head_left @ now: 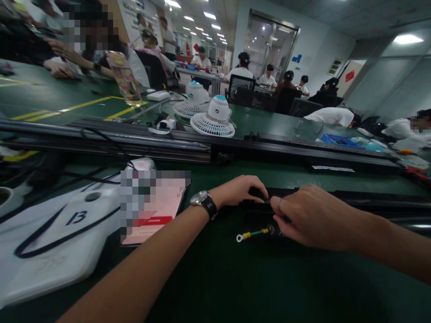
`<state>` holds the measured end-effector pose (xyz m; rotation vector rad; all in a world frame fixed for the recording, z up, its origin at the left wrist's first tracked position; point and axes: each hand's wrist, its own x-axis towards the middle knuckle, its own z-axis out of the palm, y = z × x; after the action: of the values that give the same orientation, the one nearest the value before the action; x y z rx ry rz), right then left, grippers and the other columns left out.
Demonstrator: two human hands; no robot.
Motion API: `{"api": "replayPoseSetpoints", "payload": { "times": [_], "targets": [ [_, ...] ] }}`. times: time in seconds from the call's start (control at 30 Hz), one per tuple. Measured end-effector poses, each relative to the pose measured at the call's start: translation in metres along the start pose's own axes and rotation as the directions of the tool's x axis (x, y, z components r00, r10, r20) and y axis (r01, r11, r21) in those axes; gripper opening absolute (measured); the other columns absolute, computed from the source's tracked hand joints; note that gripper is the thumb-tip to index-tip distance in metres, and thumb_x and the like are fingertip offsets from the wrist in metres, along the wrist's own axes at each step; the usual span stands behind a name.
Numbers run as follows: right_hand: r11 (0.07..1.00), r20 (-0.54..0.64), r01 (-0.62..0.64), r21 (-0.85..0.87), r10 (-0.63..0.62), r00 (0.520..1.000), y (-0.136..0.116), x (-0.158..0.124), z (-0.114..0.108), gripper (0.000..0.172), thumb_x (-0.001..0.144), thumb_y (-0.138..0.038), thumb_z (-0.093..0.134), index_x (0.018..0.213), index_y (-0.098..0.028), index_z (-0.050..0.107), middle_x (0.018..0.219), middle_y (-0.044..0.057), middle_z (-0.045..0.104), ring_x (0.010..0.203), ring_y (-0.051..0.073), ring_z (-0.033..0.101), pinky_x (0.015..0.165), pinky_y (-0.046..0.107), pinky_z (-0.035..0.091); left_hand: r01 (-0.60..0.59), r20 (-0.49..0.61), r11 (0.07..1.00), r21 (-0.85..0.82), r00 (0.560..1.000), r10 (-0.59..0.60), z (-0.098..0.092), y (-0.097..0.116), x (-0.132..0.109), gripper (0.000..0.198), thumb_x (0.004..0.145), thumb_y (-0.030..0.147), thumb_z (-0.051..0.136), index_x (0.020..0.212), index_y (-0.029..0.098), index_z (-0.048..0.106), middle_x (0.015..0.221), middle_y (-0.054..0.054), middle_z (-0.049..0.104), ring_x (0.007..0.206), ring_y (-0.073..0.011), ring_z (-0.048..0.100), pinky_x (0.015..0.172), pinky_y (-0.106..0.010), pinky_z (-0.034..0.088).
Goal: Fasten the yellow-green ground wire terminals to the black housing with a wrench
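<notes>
My left hand, with a watch on the wrist, has its thumb and fingers bent together at the near end of a long black rail. Close to its right, my right hand, a ring on one finger, is curled over the same rail end. Whatever lies between the fingertips of either hand is too dark and small to name. A short green and yellow wire with a ring terminal sticks out leftward below my right hand, above the green table.
At the left lie a white plastic case marked 13, black cords and a pink-screened device. Long dark bars cross behind my hands. Beyond them stand white fans and a blue tray. Several people sit further back.
</notes>
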<state>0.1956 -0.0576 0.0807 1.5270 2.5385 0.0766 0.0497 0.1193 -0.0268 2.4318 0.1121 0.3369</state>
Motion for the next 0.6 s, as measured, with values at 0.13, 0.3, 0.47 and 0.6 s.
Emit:
{"api": "replayPoseSetpoints", "payload": {
  "times": [0.13, 0.3, 0.47, 0.6],
  "targets": [
    [0.998, 0.002, -0.018, 0.057, 0.018, 1.0, 0.012, -0.005, -0.001, 0.009, 0.093, -0.023, 0.057, 0.089, -0.018, 0.063, 0.07, 0.001, 0.069, 0.055, 0.016, 0.058, 0.051, 0.03, 0.024, 0.018, -0.01, 1.0, 0.017, 1.0, -0.017, -0.001, 0.001, -0.002, 0.02, 0.086, 0.021, 0.074, 0.106, 0.024, 0.073, 0.108, -0.003, 0.066, 0.102, -0.02, 0.06, 0.087, -0.03, 0.044],
    [0.972, 0.053, -0.038, 0.232, 0.026, 0.998, 0.035, -0.01, -0.001, 0.005, 0.089, -0.021, 0.063, 0.086, -0.019, 0.066, 0.07, -0.002, 0.066, 0.056, 0.012, 0.057, 0.051, 0.025, 0.029, 0.025, 0.005, 1.0, 0.006, 1.0, -0.025, -0.005, 0.002, -0.003, 0.029, 0.082, 0.012, 0.074, 0.107, 0.027, 0.073, 0.107, -0.002, 0.065, 0.1, -0.0188, 0.06, 0.087, -0.03, 0.044],
    [0.881, 0.046, -0.09, 0.464, 0.077, 0.996, 0.034, -0.012, 0.001, 0.005, 0.087, -0.019, 0.065, 0.087, -0.018, 0.07, 0.068, -0.002, 0.065, 0.054, 0.01, 0.054, 0.048, 0.02, 0.033, 0.018, 0.009, 1.0, 0.005, 1.0, -0.018, -0.007, 0.003, -0.003, 0.028, 0.086, 0.011, 0.07, 0.108, 0.028, 0.073, 0.107, -0.001, 0.065, 0.102, -0.0184, 0.06, 0.089, -0.03, 0.043],
    [0.789, 0.025, -0.08, 0.609, 0.082, 0.996, 0.02, -0.014, 0.013, 0.007, 0.085, -0.019, 0.068, 0.091, -0.02, 0.071, 0.074, -0.002, 0.066, 0.062, 0.011, 0.058, 0.053, 0.02, 0.04, 0.007, 0.004, 0.999, 0.032, 1.0, -0.007, -0.007, 0.004, -0.004, 0.018, 0.088, 0.022, 0.073, 0.105, 0.027, 0.074, 0.106, -0.002, 0.067, 0.101, -0.0192, 0.061, 0.089, -0.031, 0.044]
  ]
}}
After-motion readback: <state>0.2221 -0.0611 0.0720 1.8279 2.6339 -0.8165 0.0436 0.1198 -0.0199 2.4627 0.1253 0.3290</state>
